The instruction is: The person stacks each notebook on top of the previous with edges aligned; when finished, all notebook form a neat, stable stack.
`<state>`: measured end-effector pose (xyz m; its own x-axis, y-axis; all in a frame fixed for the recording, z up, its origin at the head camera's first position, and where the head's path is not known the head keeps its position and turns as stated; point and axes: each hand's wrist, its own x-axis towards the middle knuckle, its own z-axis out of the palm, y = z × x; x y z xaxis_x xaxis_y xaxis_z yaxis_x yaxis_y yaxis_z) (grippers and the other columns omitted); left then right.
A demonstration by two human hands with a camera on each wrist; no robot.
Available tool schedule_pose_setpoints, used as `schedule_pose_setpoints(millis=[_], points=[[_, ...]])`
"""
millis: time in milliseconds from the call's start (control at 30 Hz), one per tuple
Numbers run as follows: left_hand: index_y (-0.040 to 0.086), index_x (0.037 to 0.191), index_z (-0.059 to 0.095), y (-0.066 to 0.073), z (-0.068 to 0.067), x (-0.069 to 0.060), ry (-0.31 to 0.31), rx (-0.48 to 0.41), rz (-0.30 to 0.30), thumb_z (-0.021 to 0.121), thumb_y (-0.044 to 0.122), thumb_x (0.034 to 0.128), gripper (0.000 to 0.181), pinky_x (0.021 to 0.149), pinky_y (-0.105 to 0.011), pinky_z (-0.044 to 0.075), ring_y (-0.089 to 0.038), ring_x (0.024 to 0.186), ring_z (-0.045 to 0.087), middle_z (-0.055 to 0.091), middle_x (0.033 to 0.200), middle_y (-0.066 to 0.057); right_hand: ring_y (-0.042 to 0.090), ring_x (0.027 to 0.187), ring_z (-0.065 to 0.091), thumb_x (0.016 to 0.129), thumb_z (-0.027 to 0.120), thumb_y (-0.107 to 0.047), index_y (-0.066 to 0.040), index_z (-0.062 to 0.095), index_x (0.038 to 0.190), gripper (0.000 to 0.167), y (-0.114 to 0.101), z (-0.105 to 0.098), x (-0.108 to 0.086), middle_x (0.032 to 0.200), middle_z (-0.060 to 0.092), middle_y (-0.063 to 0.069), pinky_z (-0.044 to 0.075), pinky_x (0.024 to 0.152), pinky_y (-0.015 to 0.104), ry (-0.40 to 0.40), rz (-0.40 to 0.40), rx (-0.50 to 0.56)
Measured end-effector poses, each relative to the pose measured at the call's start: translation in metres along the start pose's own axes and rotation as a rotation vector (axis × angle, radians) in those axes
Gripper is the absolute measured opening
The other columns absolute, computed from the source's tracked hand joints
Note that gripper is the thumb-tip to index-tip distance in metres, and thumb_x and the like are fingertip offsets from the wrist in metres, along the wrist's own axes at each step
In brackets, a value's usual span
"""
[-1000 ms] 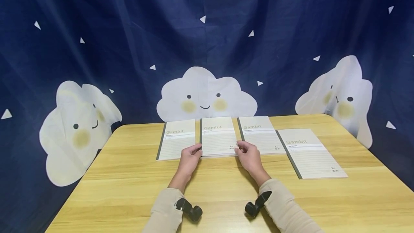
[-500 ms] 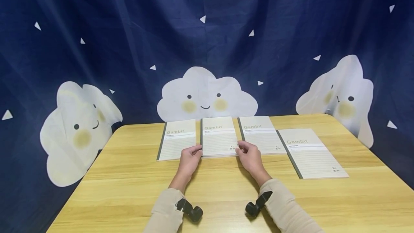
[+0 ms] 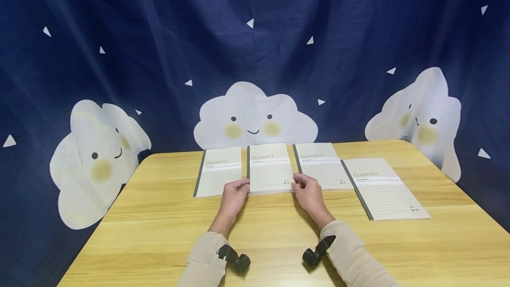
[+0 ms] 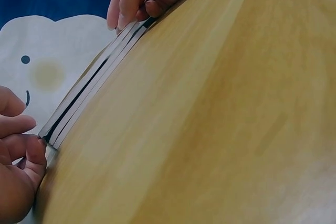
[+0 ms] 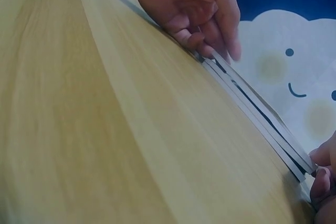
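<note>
In the head view a cream "Gambit" notebook (image 3: 270, 174) with a dark spine lies at the middle of the row near the table's back edge. My left hand (image 3: 233, 198) grips its near left corner, fingers bent. At the near right corner my right hand (image 3: 308, 193) grips it with thumb and fingers. Seen edge-on in the left wrist view, the notebook's near edge (image 4: 97, 82) shows several layers with dark gaps, so it looks like a stack. The right wrist view shows the same layered edge (image 5: 257, 114) between both hands. The fingertips under it are partly hidden.
To the left lies another notebook (image 3: 221, 172); to the right is a similar notebook (image 3: 322, 165). A further notebook (image 3: 384, 189) sits nearer and farther right. The wooden table (image 3: 275, 242) ends at a dark blue curtain (image 3: 255, 56) with clouds.
Almost nothing differs; both hands stay at the middle notebook's near corners. The head view shifts very slightly.
</note>
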<state>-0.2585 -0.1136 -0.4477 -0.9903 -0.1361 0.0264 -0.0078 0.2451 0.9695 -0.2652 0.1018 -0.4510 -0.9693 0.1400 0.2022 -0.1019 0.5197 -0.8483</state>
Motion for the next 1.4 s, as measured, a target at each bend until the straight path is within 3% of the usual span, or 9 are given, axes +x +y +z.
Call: schedule_pose_setpoints(millis=[333, 633, 767, 867, 1000, 1100, 1167, 1300, 1400], points=[[0.001, 0.118, 0.064, 0.002, -0.001, -0.001, -0.029, 0.017, -0.008, 0.055, 0.013, 0.0899, 0.031, 0.104, -0.043, 0.041, -0.031, 0.122, 0.051, 0.061, 0.125, -0.016, 0.021, 0.090, 0.058, 0.087, 0.062, -0.006, -0.001, 0.063, 0.120, 0.034, -0.001, 0.000, 0.001, 0.109, 0.068, 0.013, 0.048, 0.079, 0.032, 0.009, 0.007, 0.002], [0.001, 0.115, 0.065, 0.003, -0.004, -0.002, -0.004, 0.003, -0.014, 0.056, 0.012, 0.0879, 0.031, 0.107, -0.046, 0.036, -0.033, 0.126, 0.047, 0.061, 0.124, -0.017, 0.024, 0.100, 0.057, 0.087, 0.059, -0.009, -0.001, 0.062, 0.120, 0.034, -0.007, -0.006, 0.002, 0.115, 0.065, 0.016, 0.047, 0.088, 0.036, -0.015, 0.075, 0.065], [-0.001, 0.117, 0.064, 0.003, -0.007, -0.003, -0.014, -0.010, -0.014, 0.055, 0.011, 0.0892, 0.031, 0.101, -0.043, 0.043, -0.033, 0.122, 0.051, 0.061, 0.124, -0.018, 0.024, 0.097, 0.057, 0.091, 0.056, -0.012, -0.002, 0.058, 0.126, 0.036, -0.014, -0.009, 0.005, 0.119, 0.062, 0.015, 0.053, 0.074, 0.029, -0.034, 0.117, 0.141], [-0.003, 0.119, 0.061, 0.004, -0.012, -0.002, -0.032, -0.023, -0.013, 0.054, 0.009, 0.0903, 0.032, 0.092, -0.038, 0.051, -0.031, 0.112, 0.058, 0.061, 0.123, -0.020, 0.024, 0.098, 0.056, 0.092, 0.056, -0.013, -0.002, 0.056, 0.128, 0.037, -0.023, -0.011, 0.007, 0.121, 0.061, 0.015, 0.052, 0.074, 0.028, -0.042, 0.119, 0.183], [-0.007, 0.122, 0.057, 0.008, -0.026, 0.000, -0.039, -0.050, -0.018, 0.052, 0.008, 0.0915, 0.035, 0.083, -0.035, 0.055, -0.028, 0.098, 0.062, 0.062, 0.115, -0.023, 0.026, 0.107, 0.056, 0.091, 0.056, -0.010, 0.001, 0.055, 0.128, 0.038, -0.038, -0.006, 0.010, 0.122, 0.060, 0.018, 0.050, 0.088, 0.033, -0.065, 0.092, 0.245], [-0.007, 0.125, 0.054, 0.012, -0.039, 0.004, -0.032, -0.027, -0.006, 0.051, 0.007, 0.0919, 0.036, 0.082, -0.037, 0.055, -0.031, 0.096, 0.061, 0.061, 0.114, -0.026, 0.031, 0.108, 0.057, 0.091, 0.055, -0.006, 0.005, 0.053, 0.128, 0.038, -0.049, 0.002, 0.012, 0.123, 0.057, 0.024, 0.054, 0.086, 0.034, -0.109, 0.087, 0.335], [-0.005, 0.127, 0.054, 0.015, -0.049, 0.008, -0.010, 0.042, 0.001, 0.052, 0.009, 0.0918, 0.037, 0.083, -0.037, 0.054, -0.032, 0.100, 0.060, 0.060, 0.117, -0.024, 0.033, 0.108, 0.058, 0.092, 0.055, -0.004, 0.008, 0.051, 0.128, 0.039, -0.055, 0.008, 0.013, 0.123, 0.055, 0.026, 0.055, 0.083, 0.032, -0.145, 0.096, 0.385], [-0.003, 0.128, 0.054, 0.017, -0.072, 0.017, 0.048, 0.215, 0.017, 0.055, 0.011, 0.0895, 0.041, 0.089, -0.041, 0.051, -0.034, 0.109, 0.057, 0.059, 0.121, -0.023, 0.039, 0.113, 0.054, 0.093, 0.052, -0.004, 0.010, 0.045, 0.132, 0.042, -0.067, 0.021, 0.015, 0.125, 0.051, 0.027, 0.054, 0.087, 0.034, -0.245, 0.133, 0.487], [-0.004, 0.129, 0.053, 0.016, -0.089, 0.022, 0.071, 0.296, 0.006, 0.055, 0.012, 0.0887, 0.043, 0.097, -0.045, 0.045, -0.036, 0.117, 0.052, 0.055, 0.125, -0.025, 0.042, 0.118, 0.050, 0.093, 0.052, -0.005, 0.011, 0.040, 0.135, 0.046, -0.075, 0.031, 0.015, 0.127, 0.048, 0.028, 0.051, 0.091, 0.037, -0.326, 0.167, 0.554]])
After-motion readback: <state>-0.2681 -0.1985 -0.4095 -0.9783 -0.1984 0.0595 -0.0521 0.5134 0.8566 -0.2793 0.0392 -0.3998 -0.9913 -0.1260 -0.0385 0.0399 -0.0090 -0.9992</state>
